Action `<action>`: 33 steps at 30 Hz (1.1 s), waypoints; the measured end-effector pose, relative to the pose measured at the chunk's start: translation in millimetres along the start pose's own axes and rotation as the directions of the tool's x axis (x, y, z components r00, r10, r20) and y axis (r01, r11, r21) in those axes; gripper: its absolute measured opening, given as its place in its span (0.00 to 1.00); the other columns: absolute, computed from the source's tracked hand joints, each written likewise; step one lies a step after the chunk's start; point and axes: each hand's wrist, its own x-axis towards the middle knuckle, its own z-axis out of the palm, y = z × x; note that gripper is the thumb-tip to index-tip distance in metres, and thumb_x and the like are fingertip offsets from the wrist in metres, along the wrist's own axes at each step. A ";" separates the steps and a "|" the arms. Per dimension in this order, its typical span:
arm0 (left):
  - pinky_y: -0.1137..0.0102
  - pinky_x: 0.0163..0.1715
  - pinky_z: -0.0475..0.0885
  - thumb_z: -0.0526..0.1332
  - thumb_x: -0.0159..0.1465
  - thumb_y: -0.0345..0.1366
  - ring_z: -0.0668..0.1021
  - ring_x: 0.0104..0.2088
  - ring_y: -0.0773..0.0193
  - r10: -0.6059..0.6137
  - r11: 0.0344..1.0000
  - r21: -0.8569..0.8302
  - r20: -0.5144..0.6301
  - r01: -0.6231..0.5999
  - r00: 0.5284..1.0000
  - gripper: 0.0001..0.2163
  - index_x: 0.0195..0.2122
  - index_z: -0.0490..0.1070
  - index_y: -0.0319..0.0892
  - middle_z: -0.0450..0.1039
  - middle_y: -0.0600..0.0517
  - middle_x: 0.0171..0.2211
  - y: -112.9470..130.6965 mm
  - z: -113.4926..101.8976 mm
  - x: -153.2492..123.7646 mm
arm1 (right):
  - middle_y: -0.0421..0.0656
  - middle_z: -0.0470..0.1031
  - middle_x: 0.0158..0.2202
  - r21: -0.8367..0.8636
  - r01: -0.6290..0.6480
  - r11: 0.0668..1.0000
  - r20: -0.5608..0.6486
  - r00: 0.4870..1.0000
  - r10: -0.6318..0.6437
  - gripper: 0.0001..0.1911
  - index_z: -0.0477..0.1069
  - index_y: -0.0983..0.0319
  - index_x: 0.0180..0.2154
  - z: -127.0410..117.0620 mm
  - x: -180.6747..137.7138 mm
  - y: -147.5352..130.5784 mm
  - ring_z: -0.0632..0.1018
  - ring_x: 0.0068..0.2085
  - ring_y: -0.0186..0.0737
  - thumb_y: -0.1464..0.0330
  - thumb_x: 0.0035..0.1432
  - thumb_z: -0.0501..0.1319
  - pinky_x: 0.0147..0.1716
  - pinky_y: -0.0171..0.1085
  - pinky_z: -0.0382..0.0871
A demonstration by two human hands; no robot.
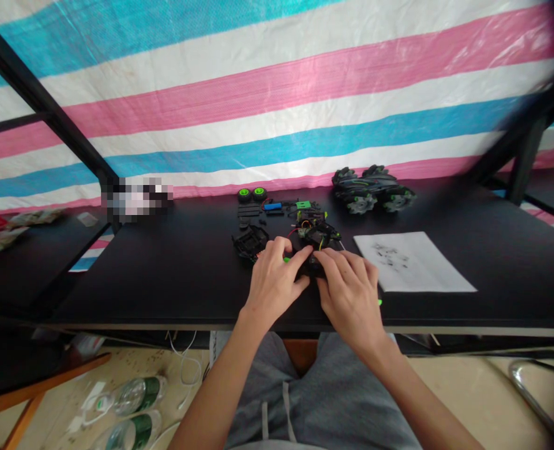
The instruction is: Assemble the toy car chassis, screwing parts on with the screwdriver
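Observation:
Both hands are closed around a black toy car chassis [322,235] at the middle of the table, with thin red and yellow wires on its top. My left hand [274,275] grips the near left side, its thumb pointing in toward the middle. Over the near right side, the fingers of my right hand [350,290] are curled, and its thumb is tucked below. Small bright green bits show beside each hand. The part between my fingertips is mostly hidden. A black plastic shell-like part [250,242] lies just left of the chassis, near my left knuckles.
Behind lie two green-rimmed wheels [252,194], a blue battery-like block [272,206], a green board [303,205] and small black parts. An assembled toy car [373,189] stands at back right. Right of my hands lies a paper sheet [426,265] with small dark pieces.

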 end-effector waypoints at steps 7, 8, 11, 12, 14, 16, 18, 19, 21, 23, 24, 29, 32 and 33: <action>0.56 0.51 0.83 0.72 0.68 0.33 0.75 0.49 0.52 0.014 0.999 0.039 0.011 -0.014 1.000 0.27 0.68 0.76 0.53 0.68 0.48 0.48 1.5 -1.8 0.8 | 0.52 0.85 0.59 -0.029 0.023 0.999 0.019 1.000 -0.022 0.22 0.71 0.60 0.63 0.1 1.1 -0.3 0.80 0.55 0.54 0.77 0.71 0.59 0.63 0.54 0.63; 0.56 0.51 0.83 0.72 0.68 0.33 0.75 0.49 0.52 0.010 0.999 0.037 0.010 -0.011 1.000 0.26 0.68 0.76 0.53 0.68 0.48 0.48 1.6 -1.6 0.9 | 0.52 0.85 0.59 -0.027 0.017 0.999 0.018 1.000 -0.016 0.22 0.71 0.61 0.63 0.0 1.1 -0.6 0.80 0.55 0.54 0.78 0.71 0.59 0.63 0.54 0.64; 0.56 0.52 0.83 0.71 0.69 0.32 0.76 0.50 0.52 0.011 1.000 0.015 -0.002 -0.011 1.000 0.26 0.68 0.76 0.51 0.69 0.47 0.50 1.4 -0.3 1.2 | 0.51 0.86 0.59 -0.005 -0.015 1.000 -0.009 1.000 0.015 0.22 0.71 0.61 0.64 -0.5 0.8 -1.6 0.80 0.57 0.55 0.77 0.72 0.60 0.62 0.53 0.65; 0.55 0.53 0.83 0.71 0.69 0.32 0.76 0.50 0.52 0.014 1.000 0.007 -0.006 -0.014 1.000 0.26 0.68 0.76 0.49 0.69 0.46 0.51 1.2 0.3 1.1 | 0.51 0.86 0.59 0.006 -0.024 1.000 -0.015 1.000 0.024 0.21 0.71 0.61 0.64 -0.8 0.5 -1.9 0.80 0.58 0.55 0.77 0.73 0.61 0.62 0.52 0.65; 0.55 0.54 0.83 0.71 0.68 0.31 0.77 0.51 0.52 0.017 1.000 -0.009 -0.014 -0.018 1.000 0.27 0.69 0.75 0.48 0.69 0.46 0.52 0.7 1.4 0.8 | 0.51 0.86 0.59 0.025 -0.034 0.999 -0.019 0.999 0.035 0.21 0.71 0.61 0.64 -1.0 -0.3 -2.3 0.80 0.60 0.56 0.76 0.73 0.62 0.62 0.52 0.65; 0.55 0.54 0.83 0.71 0.67 0.30 0.77 0.51 0.52 0.009 1.000 -0.021 -0.023 -0.010 1.000 0.28 0.69 0.75 0.49 0.69 0.46 0.53 0.2 2.4 0.0 | 0.51 0.86 0.60 0.043 -0.040 0.998 -0.016 0.999 0.040 0.21 0.72 0.61 0.65 -0.9 -1.3 -2.2 0.79 0.61 0.57 0.76 0.74 0.62 0.62 0.53 0.66; 0.57 0.53 0.84 0.72 0.67 0.30 0.77 0.51 0.53 -0.003 1.000 -0.028 -0.037 0.002 0.999 0.28 0.68 0.76 0.51 0.69 0.47 0.54 -0.2 3.0 -1.1 | 0.51 0.85 0.61 0.064 -0.047 0.997 -0.016 0.999 0.049 0.21 0.72 0.60 0.65 -0.5 -2.2 -1.8 0.79 0.61 0.57 0.75 0.74 0.62 0.62 0.53 0.67; 0.58 0.52 0.84 0.72 0.66 0.29 0.77 0.51 0.54 -0.007 1.000 -0.030 -0.045 0.006 0.999 0.28 0.67 0.76 0.52 0.69 0.47 0.54 -0.3 3.1 -1.6 | 0.51 0.85 0.61 0.075 -0.052 0.996 -0.017 0.998 0.053 0.21 0.72 0.60 0.65 -0.2 -2.7 -1.6 0.79 0.61 0.57 0.75 0.74 0.62 0.61 0.54 0.67; 0.59 0.51 0.84 0.72 0.66 0.29 0.77 0.50 0.54 -0.008 1.000 -0.028 -0.060 0.006 0.998 0.28 0.67 0.77 0.52 0.69 0.48 0.53 -0.2 2.9 -2.4 | 0.51 0.85 0.61 0.097 -0.062 0.993 -0.022 0.998 0.064 0.21 0.72 0.60 0.65 0.3 -3.3 -1.1 0.78 0.61 0.57 0.76 0.73 0.62 0.61 0.54 0.67; 0.58 0.52 0.83 0.73 0.66 0.29 0.77 0.50 0.54 0.003 1.000 -0.017 -0.070 -0.005 0.998 0.27 0.66 0.77 0.52 0.70 0.48 0.53 0.2 2.2 -2.7 | 0.51 0.86 0.60 0.115 -0.067 0.991 -0.018 0.997 0.070 0.22 0.72 0.60 0.65 0.5 -3.5 -0.9 0.79 0.61 0.57 0.76 0.73 0.62 0.60 0.54 0.68; 0.57 0.52 0.83 0.73 0.66 0.29 0.77 0.49 0.54 0.011 1.000 -0.009 -0.073 -0.012 0.997 0.27 0.66 0.78 0.51 0.70 0.48 0.52 0.4 1.8 -2.7 | 0.50 0.86 0.60 0.119 -0.068 0.991 -0.014 0.997 0.070 0.22 0.72 0.60 0.65 0.4 -3.4 -0.8 0.79 0.60 0.57 0.76 0.73 0.61 0.60 0.54 0.68; 0.57 0.51 0.84 0.74 0.66 0.29 0.76 0.48 0.53 0.031 0.999 0.013 -0.090 -0.030 0.996 0.26 0.64 0.79 0.50 0.71 0.48 0.49 0.2 1.4 -2.3 | 0.51 0.86 0.61 0.092 -0.048 0.995 -0.011 0.999 0.049 0.23 0.71 0.60 0.66 -1.2 -2.4 -1.7 0.80 0.57 0.55 0.77 0.72 0.61 0.61 0.54 0.67; 0.57 0.50 0.84 0.75 0.65 0.30 0.76 0.47 0.53 0.046 0.999 0.015 -0.103 -0.044 0.994 0.25 0.64 0.80 0.49 0.71 0.48 0.48 -0.8 2.4 -2.0 | 0.51 0.86 0.60 0.071 -0.047 0.996 -0.010 0.999 0.048 0.23 0.71 0.61 0.65 -2.1 -2.1 -2.4 0.80 0.56 0.55 0.77 0.72 0.62 0.61 0.54 0.66; 0.57 0.49 0.84 0.75 0.65 0.30 0.76 0.47 0.53 0.050 0.999 0.017 -0.107 -0.048 0.993 0.25 0.64 0.80 0.50 0.71 0.48 0.48 -1.1 2.7 -1.9 | 0.50 0.87 0.59 0.064 -0.049 0.997 -0.015 0.999 0.050 0.22 0.72 0.62 0.65 -2.2 -2.1 -2.5 0.81 0.55 0.55 0.77 0.72 0.62 0.61 0.54 0.66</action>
